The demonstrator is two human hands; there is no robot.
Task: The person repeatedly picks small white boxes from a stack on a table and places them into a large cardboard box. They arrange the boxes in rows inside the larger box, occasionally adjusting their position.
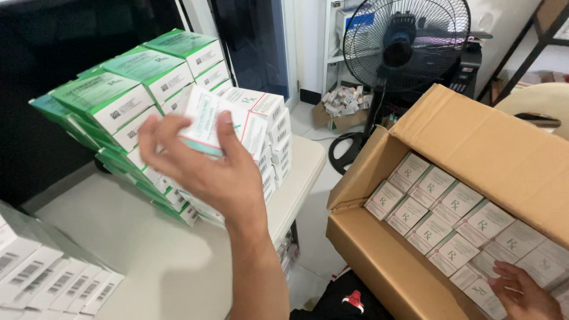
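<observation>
The left hand point(204, 166) grips a small white-and-green medicine carton point(204, 121) against the stack of green-topped cartons point(148, 101) at ten o'clock on the white table point(160, 249), while the right hand point(524, 293), fingers spread and grasping nothing, rests on the packed cartons point(450, 219) inside the open cardboard box point(492, 148) at four o'clock.

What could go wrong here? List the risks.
1. The stack of green and white boxes leans on the table; adding the small box in the left hand might topple it.
2. The right hand reaches into the cardboard carton unwatched, so its grip may fumble a pack.
</observation>
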